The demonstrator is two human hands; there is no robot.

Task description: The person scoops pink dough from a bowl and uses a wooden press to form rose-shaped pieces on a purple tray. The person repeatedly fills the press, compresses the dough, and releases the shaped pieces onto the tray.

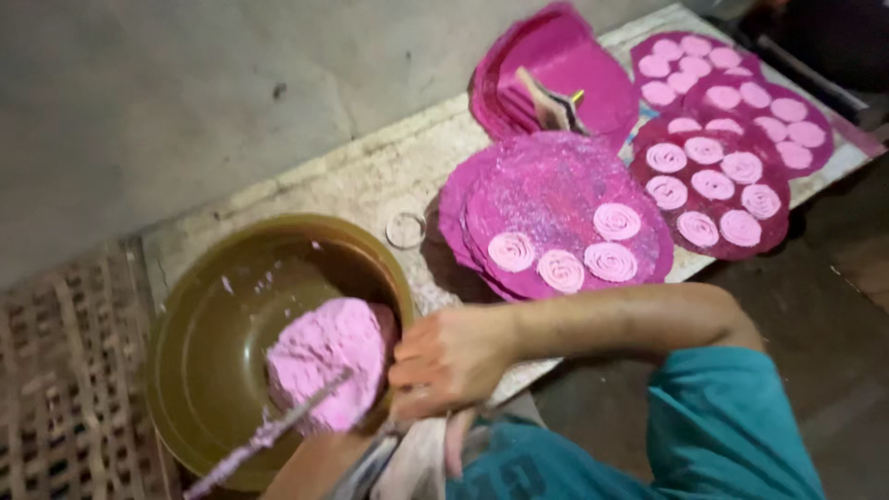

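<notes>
- The slab (370, 176) runs from mid-left to upper right of the frame and serves as your bench, so everything sits within reach of your arm.
- The bowl (199, 315), lower left, stands at the slab's near end. The dough (324, 356) lies heaped against its right wall, the side closest to your hands.
- Three discs with spirals (713, 185) lie overlapping at the upper right, filled and pushed well away. A bare stack (556, 65) leans behind, with a tool (553, 102) resting on it.
- The centre disc (556, 208) lies just beyond your forearm and carries only four spirals (562, 270) at its near edge, the rest of it bare.
- Your right hand (449, 361) reaches across from the right, elbow bent, fingers curled together at the bowl's rim beside the dough; what they grip is hidden.
- Your left hand is barely seen at the bottom edge, so I cannot tell its state. A dough-smeared stick (269, 431) slants up from there into the bowl.
- A small clear ring (406, 231) sits on the slab between bowl and discs.
</notes>
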